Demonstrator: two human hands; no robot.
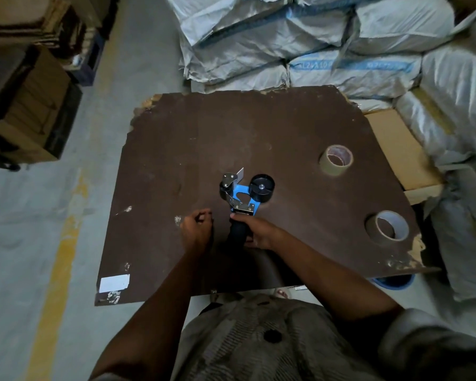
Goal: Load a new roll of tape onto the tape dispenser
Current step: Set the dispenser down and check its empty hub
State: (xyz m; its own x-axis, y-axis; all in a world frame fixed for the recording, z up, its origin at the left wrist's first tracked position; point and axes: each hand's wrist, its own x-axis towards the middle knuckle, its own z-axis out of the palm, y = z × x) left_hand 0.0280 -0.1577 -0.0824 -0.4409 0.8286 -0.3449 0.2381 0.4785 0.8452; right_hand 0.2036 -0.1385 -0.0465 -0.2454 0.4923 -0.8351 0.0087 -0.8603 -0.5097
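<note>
We see the tape dispenser [242, 195] near the middle of a dark brown board [193, 138], lying toward the near edge. Its frame is blue, with metal plates at the front end and a bare black spool hub [262, 187] on the right side; no roll sits on the hub. A black handle [237, 232] points back toward the person.

The right hand [260, 232] grips this handle, the fingers wrapped round it and the thumb laid along the top close to the blue frame. The left hand [197, 229] rests on the board just left of the handle, apart from the dispenser; its fingers are curled in, and we cannot tell whether they hold anything.

Two rolls of brown tape lie on the right part of the board, well apart from the dispenser. The farther roll [335, 160] has a thin layer of tape on a cardboard core. The nearer roll [388, 227] is thicker and tilted, and it sits close to the chipped right edge of the board.

A white label [114, 282] is stuck at the near left corner of the board. Behind the board, white woven sacks [286, 42] are stacked; cardboard cartons [25, 105] stand at the far left on a grey floor marked by a yellow line [57, 270].
</note>
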